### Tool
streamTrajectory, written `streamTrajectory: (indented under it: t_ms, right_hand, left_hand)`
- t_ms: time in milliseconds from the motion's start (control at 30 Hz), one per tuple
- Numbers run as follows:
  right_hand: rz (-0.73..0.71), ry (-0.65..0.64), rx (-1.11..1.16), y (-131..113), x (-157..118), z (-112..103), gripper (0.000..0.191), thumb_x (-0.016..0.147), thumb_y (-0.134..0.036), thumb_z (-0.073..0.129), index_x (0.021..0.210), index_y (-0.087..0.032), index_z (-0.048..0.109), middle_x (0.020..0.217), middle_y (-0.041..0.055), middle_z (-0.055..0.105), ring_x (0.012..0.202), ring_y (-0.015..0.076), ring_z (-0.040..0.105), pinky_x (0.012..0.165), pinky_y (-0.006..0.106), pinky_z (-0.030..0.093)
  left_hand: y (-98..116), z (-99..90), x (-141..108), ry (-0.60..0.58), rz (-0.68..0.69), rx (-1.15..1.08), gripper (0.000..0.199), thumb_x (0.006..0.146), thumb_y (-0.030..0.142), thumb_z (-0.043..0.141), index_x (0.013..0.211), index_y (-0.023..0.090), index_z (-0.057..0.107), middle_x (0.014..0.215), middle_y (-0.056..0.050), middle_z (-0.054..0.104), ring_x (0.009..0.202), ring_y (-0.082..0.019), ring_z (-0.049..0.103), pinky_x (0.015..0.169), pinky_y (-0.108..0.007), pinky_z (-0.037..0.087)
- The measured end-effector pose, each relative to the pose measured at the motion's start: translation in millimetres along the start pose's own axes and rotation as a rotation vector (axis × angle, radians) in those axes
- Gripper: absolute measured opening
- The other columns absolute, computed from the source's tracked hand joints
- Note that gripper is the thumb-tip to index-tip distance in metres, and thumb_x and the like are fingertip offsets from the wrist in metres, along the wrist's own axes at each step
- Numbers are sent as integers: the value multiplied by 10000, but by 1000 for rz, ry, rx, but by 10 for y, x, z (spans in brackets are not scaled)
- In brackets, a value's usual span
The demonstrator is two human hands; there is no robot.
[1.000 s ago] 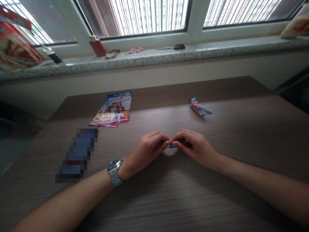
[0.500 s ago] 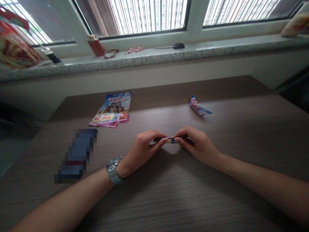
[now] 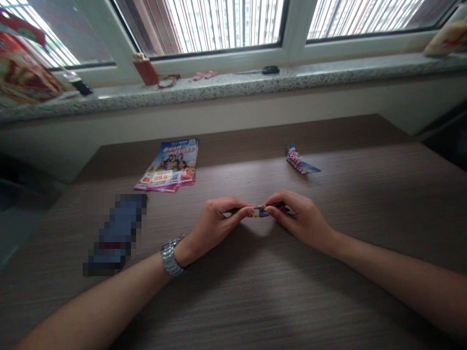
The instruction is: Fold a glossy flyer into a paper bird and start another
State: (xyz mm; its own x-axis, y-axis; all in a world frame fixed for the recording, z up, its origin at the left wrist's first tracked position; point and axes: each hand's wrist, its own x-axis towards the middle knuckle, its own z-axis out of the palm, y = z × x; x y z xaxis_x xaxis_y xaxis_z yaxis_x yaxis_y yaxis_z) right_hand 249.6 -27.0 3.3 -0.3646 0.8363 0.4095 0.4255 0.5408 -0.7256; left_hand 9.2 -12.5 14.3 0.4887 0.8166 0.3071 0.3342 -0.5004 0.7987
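Between my two hands is a narrow folded flyer (image 3: 259, 212), printed in colour and seen nearly edge-on. My left hand (image 3: 222, 216), with a metal watch (image 3: 172, 255) on its wrist, pinches the left end between thumb and fingers. The right end is pinched the same way by my right hand (image 3: 295, 214). My fingers cover much of the paper. Beyond the right hand stands a folded paper shape (image 3: 299, 163) in blue, red and white. A stack of printed flyers (image 3: 171, 165) lies farther back on the left.
A blurred-out dark flat object (image 3: 116, 236) lies on the brown table (image 3: 233, 301), left of my left forearm. Along the granite windowsill (image 3: 233, 87) are a red lighter-like case (image 3: 146, 72), small pink pieces (image 3: 205, 75), black-handled scissors (image 3: 270, 70) and a food bag (image 3: 27, 73).
The folded flyer has tilted slightly, so a bit more of its printed front shows between my thumbs. Both hands stay in nearly the same place.
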Motion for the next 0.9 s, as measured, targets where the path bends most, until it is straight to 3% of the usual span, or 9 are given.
streamTrajectory:
  t_ms: [200, 367, 500, 900]
  right_hand:
    - [42, 6, -13, -1, 4, -1, 129, 1001, -320, 606, 973, -210, 667, 843, 34, 699, 729, 162, 637, 630, 265, 495]
    - [65, 16, 2, 26, -5, 8, 137, 994, -329, 615, 969, -208, 676, 827, 26, 691, 710, 157, 623, 623, 265, 484]
    - [62, 2, 3, 35, -16, 15, 142, 996, -336, 612, 973, -212, 677, 848, 35, 700, 733, 166, 638, 631, 275, 490]
    - [80, -10, 31, 19, 1, -11, 146, 990, -335, 629, 1008, -205, 694, 888, 43, 721, 790, 173, 656, 691, 287, 502]
  left_hand:
    - [21, 0, 12, 7, -9, 26, 222, 1000, 326, 624, 961, 170, 777, 829, -27, 778, 699, -124, 680, 618, -205, 486]
    - [52, -4, 6, -2, 18, 40, 227, 1027, 277, 570, 1006, 163, 765, 867, -35, 773, 738, -122, 677, 660, -213, 489]
    - [44, 7, -4, -21, 30, 23, 169, 994, 272, 633, 1059, 176, 756, 970, -51, 780, 845, -139, 711, 753, -229, 533]
    - [36, -6, -8, 42, 17, 63, 112, 967, 250, 661, 970, 172, 742, 865, -35, 748, 753, -131, 666, 674, -236, 500]
